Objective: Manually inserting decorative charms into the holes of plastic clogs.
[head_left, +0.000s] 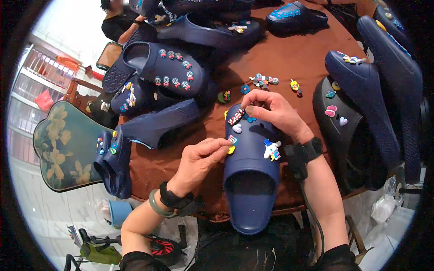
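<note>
A navy clog lies toe-away at the table's near edge, with charms on its upper. My left hand is closed in a pinch at its left side, fingertips on a swirl lollipop charm beside a yellow charm. Over the toe, my right hand has thumb and forefinger pressed together at the upper end of a red-and-white striped charm; what lies between them is hidden. A blue flower charm, a pale heart charm and a white puppy charm sit nearby.
Loose charms lie on the brown tablecloth beyond the clog. Decorated navy clogs crowd the left side. A black clog and more navy ones line the right. Another person is at the far left, near a floral chair back.
</note>
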A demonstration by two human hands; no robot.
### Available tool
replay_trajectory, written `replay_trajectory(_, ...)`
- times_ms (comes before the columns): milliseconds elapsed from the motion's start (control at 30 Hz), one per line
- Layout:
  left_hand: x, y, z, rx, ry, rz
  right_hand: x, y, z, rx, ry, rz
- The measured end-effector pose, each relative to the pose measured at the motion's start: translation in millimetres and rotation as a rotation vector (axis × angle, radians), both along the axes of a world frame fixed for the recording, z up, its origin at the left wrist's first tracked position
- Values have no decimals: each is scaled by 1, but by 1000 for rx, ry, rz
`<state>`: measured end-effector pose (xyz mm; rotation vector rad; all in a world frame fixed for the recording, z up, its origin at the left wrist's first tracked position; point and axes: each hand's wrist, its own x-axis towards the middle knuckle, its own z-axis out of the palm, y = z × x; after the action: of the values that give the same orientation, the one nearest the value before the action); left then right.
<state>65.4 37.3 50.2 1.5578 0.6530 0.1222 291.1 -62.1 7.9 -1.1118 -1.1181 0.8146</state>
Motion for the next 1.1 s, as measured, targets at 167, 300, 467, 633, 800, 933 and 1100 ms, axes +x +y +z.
replay_trajectory(167, 1, 4, 7, 458, -68, -183, -1, 2, -5, -18, -28, 2)
replay_trajectory(300, 10, -3, 19, 93, 119, -53, -6, 3, -4, -21, -60, -24)
replay_trajectory(467, 6, -2, 0, -9, 14, -63, -13, 8, -7, 91, -431, -116)
replay_trajectory(633, 14, -7, 6, -103, 0, -79, -11, 9, -12, 107, -431, -130)
replay_trajectory(800, 17, -4, 7, -93, -37, -83, -8, 12, -14, 129, -337, -137)
replay_trajectory(933, 16, -4, 9, -68, -10, -87, -2, 9, -11, 71, 80, -217)
replay_trajectory(1100, 13, 8, -5, -35, -81, -133, 9, 7, -13, 170, 573, -409)
